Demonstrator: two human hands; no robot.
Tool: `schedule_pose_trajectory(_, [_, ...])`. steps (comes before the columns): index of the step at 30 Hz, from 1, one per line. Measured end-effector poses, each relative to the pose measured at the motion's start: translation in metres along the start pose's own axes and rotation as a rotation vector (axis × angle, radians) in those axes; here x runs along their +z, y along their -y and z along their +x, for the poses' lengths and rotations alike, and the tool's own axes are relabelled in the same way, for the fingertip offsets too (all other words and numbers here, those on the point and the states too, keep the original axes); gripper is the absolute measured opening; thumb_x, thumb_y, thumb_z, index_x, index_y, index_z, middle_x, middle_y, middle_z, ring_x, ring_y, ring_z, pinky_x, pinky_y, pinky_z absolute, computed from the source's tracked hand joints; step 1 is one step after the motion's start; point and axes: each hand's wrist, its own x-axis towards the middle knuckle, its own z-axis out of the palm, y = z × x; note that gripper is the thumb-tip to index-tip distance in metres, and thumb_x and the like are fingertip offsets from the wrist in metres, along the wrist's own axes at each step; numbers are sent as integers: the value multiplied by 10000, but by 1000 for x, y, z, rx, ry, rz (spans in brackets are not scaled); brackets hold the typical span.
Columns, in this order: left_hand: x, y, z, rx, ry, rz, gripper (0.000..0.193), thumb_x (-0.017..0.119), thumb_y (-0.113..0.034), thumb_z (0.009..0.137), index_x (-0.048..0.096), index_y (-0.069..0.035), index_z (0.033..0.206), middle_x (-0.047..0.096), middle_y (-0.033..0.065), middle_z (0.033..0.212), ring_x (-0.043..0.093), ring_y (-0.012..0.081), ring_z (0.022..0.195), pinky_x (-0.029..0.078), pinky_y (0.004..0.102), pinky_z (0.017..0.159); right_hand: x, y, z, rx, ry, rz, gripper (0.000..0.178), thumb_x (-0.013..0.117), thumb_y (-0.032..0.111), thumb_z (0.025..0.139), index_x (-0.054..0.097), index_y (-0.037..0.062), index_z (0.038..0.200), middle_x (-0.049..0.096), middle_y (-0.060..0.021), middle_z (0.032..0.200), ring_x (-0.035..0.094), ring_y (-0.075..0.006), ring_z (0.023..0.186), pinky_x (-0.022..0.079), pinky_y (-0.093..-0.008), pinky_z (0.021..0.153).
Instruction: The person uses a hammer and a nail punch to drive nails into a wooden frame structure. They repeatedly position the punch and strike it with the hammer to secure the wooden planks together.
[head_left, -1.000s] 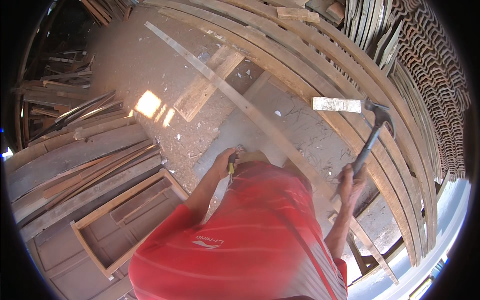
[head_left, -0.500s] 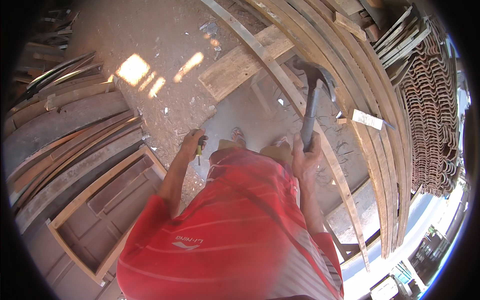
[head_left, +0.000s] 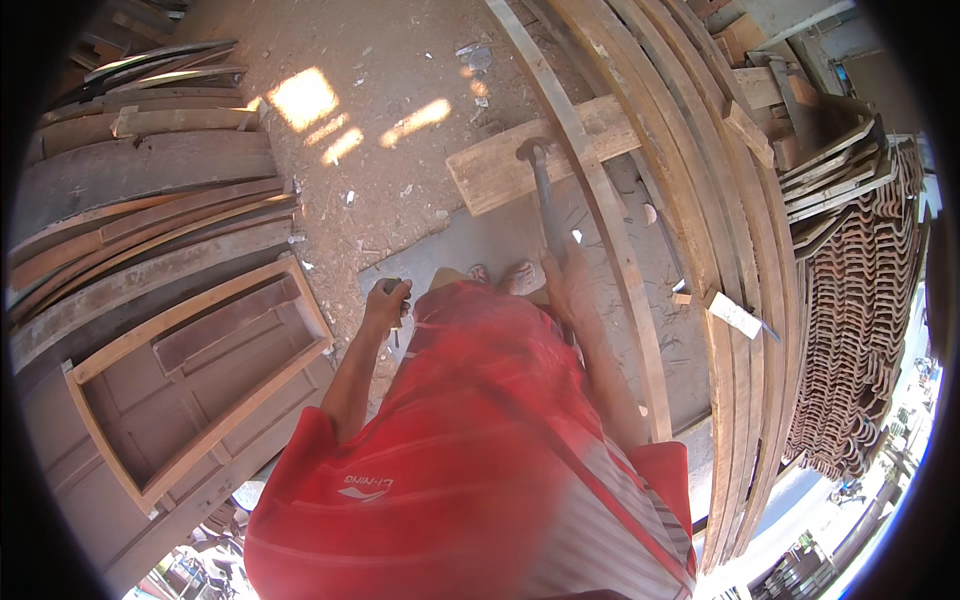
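Note:
My right hand (head_left: pixel 566 288) is closed around the handle of a claw hammer (head_left: pixel 547 205). Its dark head points away from me, over a short, wide wooden board (head_left: pixel 485 172); whether it touches the board I cannot tell. At my left side, my left hand (head_left: pixel 386 303) is wrapped around a small screwdriver (head_left: pixel 396 336), whose thin shaft points down. Most of its handle is hidden by the fingers. A long, narrow wooden strip (head_left: pixel 618 225) runs just right of the hammer, crossing over the board.
Long planks (head_left: pixel 715 200) lie side by side on the right, with a white paper piece (head_left: pixel 733 314) on them. Beyond stand stacked roof tiles (head_left: pixel 860 330). On the left are piled boards (head_left: pixel 150 170) and a framed wooden panel (head_left: pixel 205 375). Debris dots the dirt floor (head_left: pixel 375 215).
My right hand has swung the hammer leftward and lowered its head away from me, over the board. My left hand still grips the screwdriver. The view has shifted, moving the surroundings in the picture.

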Motion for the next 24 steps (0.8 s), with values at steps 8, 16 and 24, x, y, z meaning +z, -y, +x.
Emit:
schedule_pose_trajectory(8, [3, -7, -10, 9, -73, -8, 370, 765, -266, 912, 604, 1, 1111, 672, 78, 858, 614, 118, 648, 500, 273, 550, -16, 6, 34, 155, -97, 105, 441, 607, 351, 1023, 532, -40, 1213, 667, -320, 914, 664, -513, 908, 500, -534, 769])
schedule_pose_trajectory(16, [5, -91, 67, 265, 81, 727, 598, 783, -413, 861, 612, 37, 1215, 725, 216, 1026, 725, 312, 916, 568, 408, 832, -25, -18, 52, 297, -45, -7, 589, 562, 385, 1029, 502, -71, 1397, 633, -374, 1197, 601, -517, 1181, 472, -519, 994])
schedule_pose_trajectory(24, [-12, -233, 172, 384, 509, 1150, 668, 838, -377, 805, 584, 23, 1276, 726, 256, 1108, 709, 385, 1074, 550, 443, 920, 42, -10, 50, 552, -231, 80, 442, 651, 388, 986, 618, -52, 1012, 642, -254, 768, 648, -399, 736, 487, -491, 694])
